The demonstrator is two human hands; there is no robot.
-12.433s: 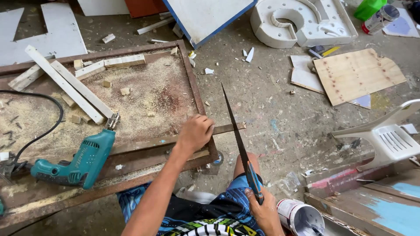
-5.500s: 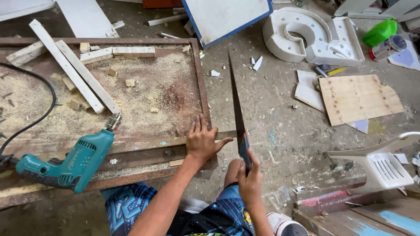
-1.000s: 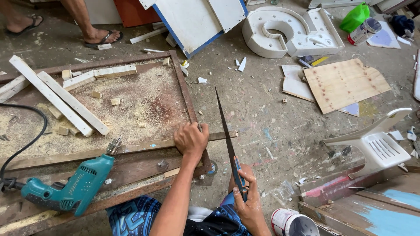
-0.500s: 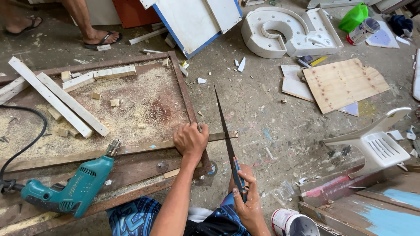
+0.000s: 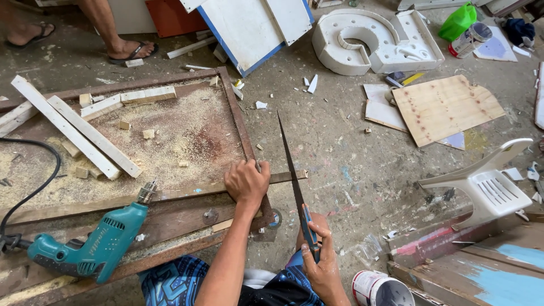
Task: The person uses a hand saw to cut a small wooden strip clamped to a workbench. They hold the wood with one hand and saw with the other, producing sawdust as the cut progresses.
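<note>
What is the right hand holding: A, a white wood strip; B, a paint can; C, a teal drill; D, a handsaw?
D: the right hand grips the handle of the handsaw, whose blade crosses the wood strip that the left hand presses down, while the drill lies untouched on the board.

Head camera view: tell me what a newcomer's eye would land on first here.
First the long hand saw, gripped by the right hand and set across a thin wood strip that the left hand presses onto the sawdust-covered work board. Next the teal power drill lying at the board's near left edge. Beyond, on the dusty floor, sit a plywood sheet and a white plastic chair to the right.
</note>
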